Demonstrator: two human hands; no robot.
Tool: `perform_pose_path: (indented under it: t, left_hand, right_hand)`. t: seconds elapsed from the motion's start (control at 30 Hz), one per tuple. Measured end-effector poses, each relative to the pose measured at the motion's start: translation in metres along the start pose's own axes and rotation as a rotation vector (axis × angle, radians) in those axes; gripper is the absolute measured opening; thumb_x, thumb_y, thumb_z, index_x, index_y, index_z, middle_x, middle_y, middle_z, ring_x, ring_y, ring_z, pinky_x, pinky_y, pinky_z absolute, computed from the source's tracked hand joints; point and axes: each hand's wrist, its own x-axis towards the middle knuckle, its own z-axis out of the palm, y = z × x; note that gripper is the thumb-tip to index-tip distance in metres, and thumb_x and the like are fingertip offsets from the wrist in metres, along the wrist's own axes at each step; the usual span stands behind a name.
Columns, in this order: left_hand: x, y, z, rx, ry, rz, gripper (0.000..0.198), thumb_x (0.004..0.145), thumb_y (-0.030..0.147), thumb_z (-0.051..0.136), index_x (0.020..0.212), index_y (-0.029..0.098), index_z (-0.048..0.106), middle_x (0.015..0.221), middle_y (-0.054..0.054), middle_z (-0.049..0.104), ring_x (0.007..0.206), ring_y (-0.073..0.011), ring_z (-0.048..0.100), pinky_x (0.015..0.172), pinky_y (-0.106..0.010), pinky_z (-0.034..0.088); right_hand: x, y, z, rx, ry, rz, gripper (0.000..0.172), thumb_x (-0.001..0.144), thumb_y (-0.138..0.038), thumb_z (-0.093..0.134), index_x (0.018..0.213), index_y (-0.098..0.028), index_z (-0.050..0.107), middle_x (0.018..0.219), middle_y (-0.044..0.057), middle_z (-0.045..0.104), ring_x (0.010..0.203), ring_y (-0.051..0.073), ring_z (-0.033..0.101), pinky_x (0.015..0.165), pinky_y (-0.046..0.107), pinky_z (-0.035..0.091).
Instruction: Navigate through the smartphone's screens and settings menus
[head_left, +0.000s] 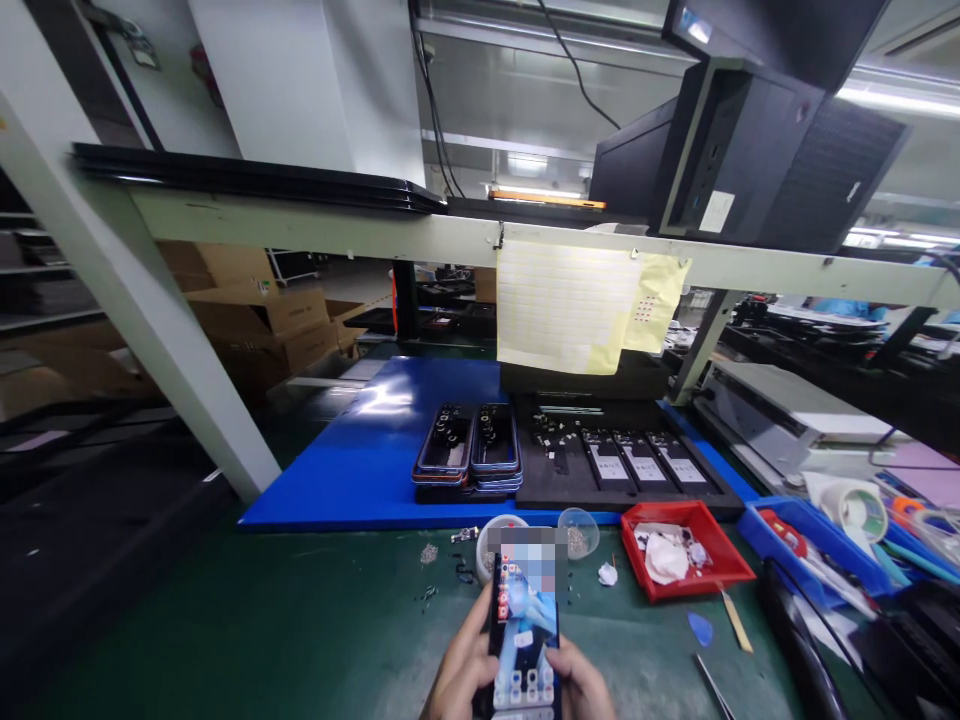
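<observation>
Toward green worktop's (300, 620) near edge, bare left hand (463, 660), bare right hand (583, 680), both are gripping a black rectangular smartphone (525, 640).

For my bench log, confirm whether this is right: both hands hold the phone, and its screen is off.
Wrong on the screen: it is lit, as the head view shows. The left hand and right hand do hold the phone.

Lit phone (523, 635), held in portrait
</observation>
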Motion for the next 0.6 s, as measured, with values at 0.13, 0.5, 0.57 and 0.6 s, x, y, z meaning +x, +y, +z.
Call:
perform_pose_path:
  t: [0.13,0.5,0.57,0.6]
  left_hand:
    - [0.005,-0.004,-0.005,-0.06,-0.064,-0.033,0.099,0.066,0.035,0.065,0.149,0.013,0.015,0.087,-0.007,0.075,0.072,-0.0241,0.066,0.062,-0.026,0.044]
    - [0.008,0.004,0.005,-0.126,0.104,0.044,0.053,0.07,0.049,0.076,0.116,0.026,0.067,0.124,-0.004,0.065,0.121,-0.0304,0.053,0.102,-0.035,0.041]
    - [0.007,0.008,0.009,-0.146,0.083,0.049,0.051,0.067,0.049,0.078,0.113,0.028,0.069,0.119,-0.005,0.068,0.119,-0.0332,0.055,0.104,-0.043,0.04]
    - [0.006,0.01,0.011,-0.146,0.076,0.05,0.051,0.066,0.049,0.079,0.112,0.028,0.07,0.117,-0.006,0.069,0.118,-0.0341,0.056,0.105,-0.045,0.038]
  right_hand:
    - [0.003,0.002,0.003,-0.001,-0.038,-0.033,0.037,0.056,-0.032,0.08,0.086,-0.011,0.075,0.069,0.01,0.075,0.067,0.029,0.068,0.07,0.045,0.054]
    - [0.003,0.011,-0.006,0.025,0.062,-0.06,0.035,0.058,-0.035,0.081,0.087,-0.017,0.076,0.077,0.008,0.077,0.085,0.033,0.069,0.078,0.049,0.053]
    - [0.001,0.004,-0.002,0.028,0.024,-0.03,0.036,0.058,-0.037,0.081,0.087,-0.015,0.076,0.079,0.009,0.077,0.09,0.034,0.067,0.08,0.049,0.051]
    - [-0.001,0.0,0.002,0.027,-0.014,0.009,0.037,0.059,-0.038,0.081,0.087,-0.015,0.076,0.081,0.01,0.077,0.091,0.035,0.067,0.082,0.05,0.05]
